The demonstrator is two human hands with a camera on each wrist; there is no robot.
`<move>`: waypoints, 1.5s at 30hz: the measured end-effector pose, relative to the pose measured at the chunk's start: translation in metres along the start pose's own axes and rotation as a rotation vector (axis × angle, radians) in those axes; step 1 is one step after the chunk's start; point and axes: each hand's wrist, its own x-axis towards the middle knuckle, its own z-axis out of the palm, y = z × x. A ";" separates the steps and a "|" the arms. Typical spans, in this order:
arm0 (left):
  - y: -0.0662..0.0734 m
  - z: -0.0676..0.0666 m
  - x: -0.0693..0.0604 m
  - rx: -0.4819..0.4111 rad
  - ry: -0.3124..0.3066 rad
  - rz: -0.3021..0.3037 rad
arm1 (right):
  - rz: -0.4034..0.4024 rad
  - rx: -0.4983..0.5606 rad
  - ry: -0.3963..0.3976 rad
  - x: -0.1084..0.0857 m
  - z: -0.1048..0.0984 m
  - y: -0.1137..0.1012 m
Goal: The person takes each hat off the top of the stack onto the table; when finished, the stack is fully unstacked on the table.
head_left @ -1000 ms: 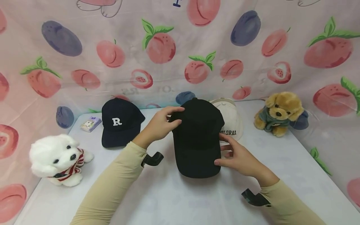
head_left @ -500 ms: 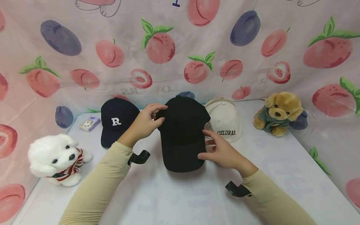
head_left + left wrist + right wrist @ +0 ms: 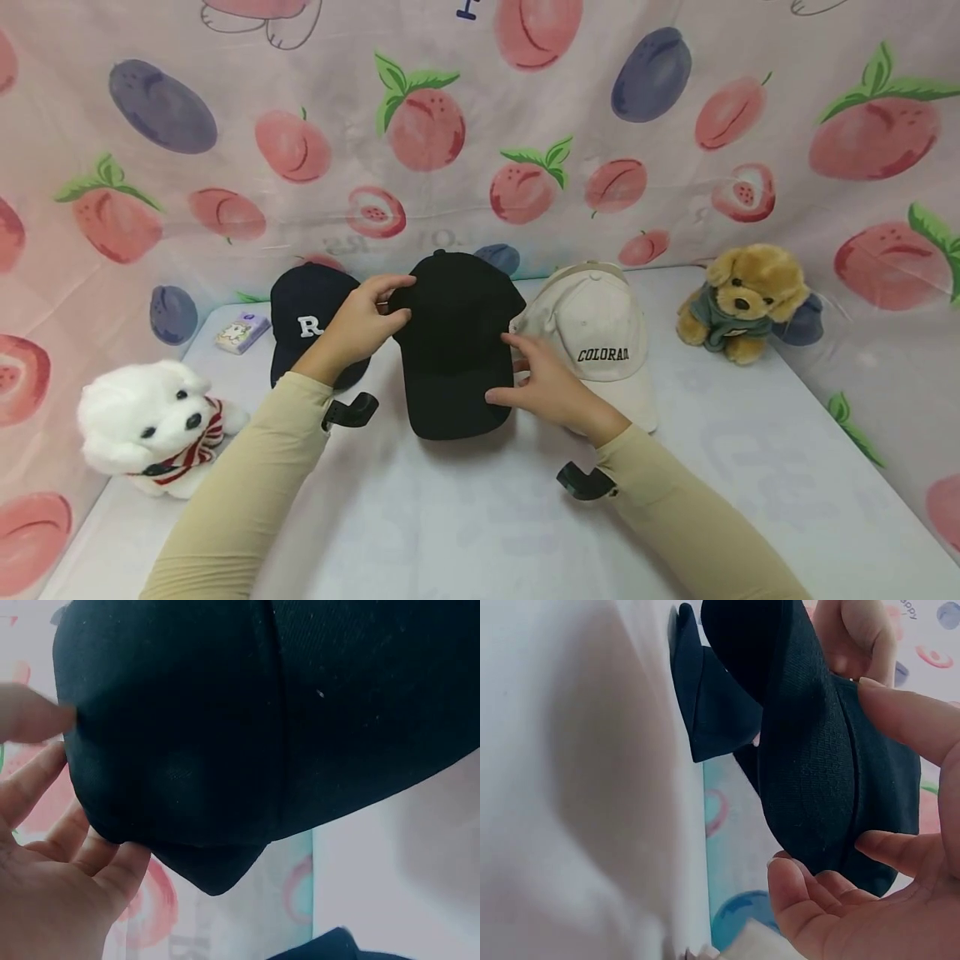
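Note:
A plain black baseball cap (image 3: 459, 333) is held up at the middle of the head view, its brim pointing down toward me. My left hand (image 3: 351, 329) grips its upper left side. My right hand (image 3: 553, 382) pinches its lower right side near the brim. The left wrist view shows the fingers (image 3: 124, 870) along the cap's edge. In the right wrist view the right thumb (image 3: 907, 716) and fingers lie on opposite edges, and the cap hangs above the white surface. Behind my left hand stands a navy cap (image 3: 307, 292) with a white R, partly hidden.
To the right stands a cream cap (image 3: 600, 321) lettered COLORADO, its last letter unclear. A white plush dog (image 3: 142, 417) sits at the left and a brown plush dog (image 3: 742, 304) at the back right. A small purple packet (image 3: 242, 332) lies near the back left of the white table (image 3: 465, 533).
Both hands have carried the black cap leftward and slightly back. More of the cream cap now shows, while the navy cap is more covered.

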 end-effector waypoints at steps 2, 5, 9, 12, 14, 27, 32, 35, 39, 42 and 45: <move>-0.003 -0.002 0.001 -0.018 -0.017 -0.021 | -0.001 0.006 -0.007 0.005 0.003 0.000; -0.007 -0.005 0.003 -0.035 -0.037 -0.055 | -0.002 0.017 -0.010 0.013 0.007 -0.001; -0.011 -0.009 0.006 -0.029 -0.044 -0.093 | 0.005 0.012 -0.003 0.024 0.012 0.000; -0.013 -0.010 0.007 -0.025 -0.046 -0.114 | 0.013 -0.007 -0.005 0.030 0.016 -0.002; -0.015 -0.011 0.007 -0.031 -0.043 -0.125 | 0.027 -0.020 -0.004 0.034 0.018 -0.004; -0.030 -0.013 0.021 -0.024 0.002 -0.155 | 0.070 0.013 -0.005 0.060 0.032 -0.002; -0.037 -0.012 0.025 -0.037 0.003 -0.165 | 0.075 0.010 -0.004 0.070 0.035 0.001; -0.041 -0.011 0.028 -0.046 0.007 -0.173 | 0.080 0.004 0.002 0.076 0.037 0.005; -0.045 -0.009 0.030 -0.048 0.017 -0.191 | 0.080 -0.023 0.010 0.085 0.040 0.010; -0.048 -0.008 0.031 -0.048 0.021 -0.205 | 0.086 -0.077 0.007 0.089 0.043 0.012; -0.050 -0.008 0.032 -0.036 0.022 -0.207 | 0.100 -0.118 0.002 0.093 0.044 0.013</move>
